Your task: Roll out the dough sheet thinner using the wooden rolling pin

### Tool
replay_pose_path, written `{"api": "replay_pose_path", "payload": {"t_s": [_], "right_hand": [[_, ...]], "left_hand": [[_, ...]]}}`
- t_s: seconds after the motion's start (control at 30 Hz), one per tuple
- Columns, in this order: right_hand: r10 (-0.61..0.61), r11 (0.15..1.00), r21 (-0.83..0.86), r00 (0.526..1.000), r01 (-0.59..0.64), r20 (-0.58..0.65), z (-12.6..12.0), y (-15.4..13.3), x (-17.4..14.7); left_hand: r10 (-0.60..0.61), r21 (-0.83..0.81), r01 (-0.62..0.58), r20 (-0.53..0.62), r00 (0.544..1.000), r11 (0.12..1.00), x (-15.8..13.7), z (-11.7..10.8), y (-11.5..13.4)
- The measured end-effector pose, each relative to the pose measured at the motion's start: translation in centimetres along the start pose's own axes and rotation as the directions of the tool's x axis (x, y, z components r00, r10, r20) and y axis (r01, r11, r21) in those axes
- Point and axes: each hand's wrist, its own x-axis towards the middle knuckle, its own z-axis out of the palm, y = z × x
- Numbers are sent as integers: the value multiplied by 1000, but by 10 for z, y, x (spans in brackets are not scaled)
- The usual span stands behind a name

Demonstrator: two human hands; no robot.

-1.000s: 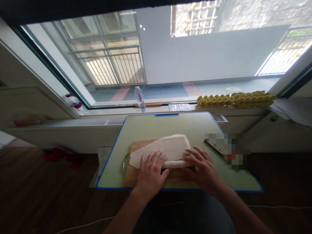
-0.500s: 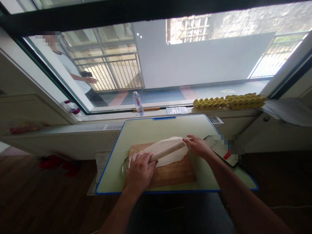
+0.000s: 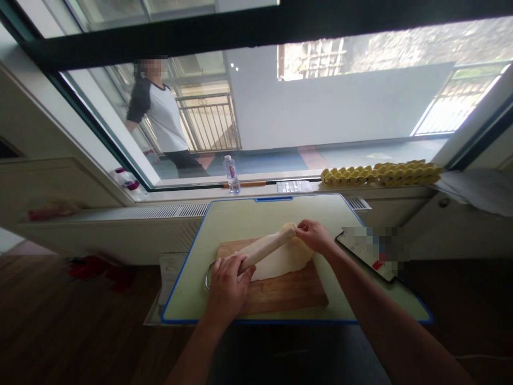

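A pale sheet of dough [image 3: 286,262] lies on a wooden cutting board [image 3: 280,294], its far edge lifted around the end of a rolling pin. The rolling pin [image 3: 267,250] rests slantwise across the dough. My left hand [image 3: 230,278] is closed over the pin's near left end, thumb on its right side. At the pin's far end, my right hand [image 3: 312,234] pinches the raised edge of the dough; its fingertips are partly hidden. A metal handle [image 3: 207,275] sticks out at the board's left side.
The board sits on a pale green table [image 3: 240,219] with a blue rim. A phone [image 3: 366,256] lies at its right. On the windowsill stand a clear bottle [image 3: 232,175], another bottle [image 3: 127,182] and yellow egg-tray-like material [image 3: 380,174]. Outside the window a person [image 3: 164,117] walks.
My right hand has moved slightly left and up and now pinches the dough's far edge, which has lifted by the pin. Outside, the person has moved right.
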Motion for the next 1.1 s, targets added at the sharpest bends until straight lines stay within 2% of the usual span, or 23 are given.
{"api": "replay_pose_path", "payload": {"t_s": [0.23, 0.3, 0.37, 0.47, 0.53, 0.6, 0.7, 0.77, 0.9, 1.1], "right_hand": [[-57, 991, -120, 997, 64, 58, 0, -8, -14], [-79, 996, -21, 994, 81, 71, 1, -6, -30], [-90, 985, 158, 990, 72, 107, 2, -1, -50], [-77, 923, 385, 977, -6, 199, 4, 13, -78], [-66, 892, 448, 963, -60, 260, 2, 26, -88], [-48, 906, 419, 968, -62, 246, -3, 37, -90], [-50, 973, 231, 994, 26, 96, -11, 44, -81], [-60, 993, 107, 997, 55, 47, -13, 40, -73], [-25, 998, -53, 1000, 25, 1, -6, 21, -63], [-98, 994, -50, 995, 97, -20, 5, 3, -61]], "left_hand": [[20, -1, -20, 2, 1000, 1000, 3, -1, 4], [22, -7, -22, -5, 1000, 1000, 4, -1, 3], [25, -26, -25, -11, 1000, 999, 5, -1, 0], [16, -69, -15, 2, 1000, 998, 7, 0, -2], [4, -94, -1, 28, 1000, 996, 8, 1, -2], [-7, -103, 13, 63, 998, 995, 8, 2, 0], [-7, -91, 18, 120, 993, 996, 12, 4, 4], [10, -78, 2, 146, 989, 997, 17, 7, 5], [10, -27, -6, 153, 988, 1000, 30, 10, -2], [-127, 67, 112, 296, 947, 991, 36, -6, -9]]}}
